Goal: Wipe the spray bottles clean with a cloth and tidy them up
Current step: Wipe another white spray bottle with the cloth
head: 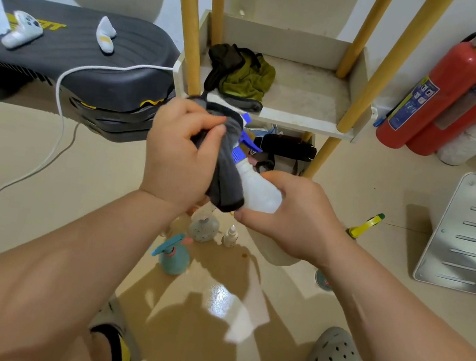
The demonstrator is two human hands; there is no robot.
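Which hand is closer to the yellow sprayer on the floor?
Right. The right hand, gripping the white bottle, is just left of the yellow sprayer; the left hand is farther left.

Right hand (295,219) gripping white spray bottle (259,191), left hand (180,154) clutching grey cloth (226,175) against it

Floor (91,190) (glossy) bears teal spray bottle (173,258), seemingly upright.

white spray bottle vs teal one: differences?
The white spray bottle is tilted in the right hand, grey cloth held against it by the left hand; the teal spray bottle stands upright on the floor, untouched. The white one's trigger is dark blue, the teal one's light blue. Both are trigger sprayers.
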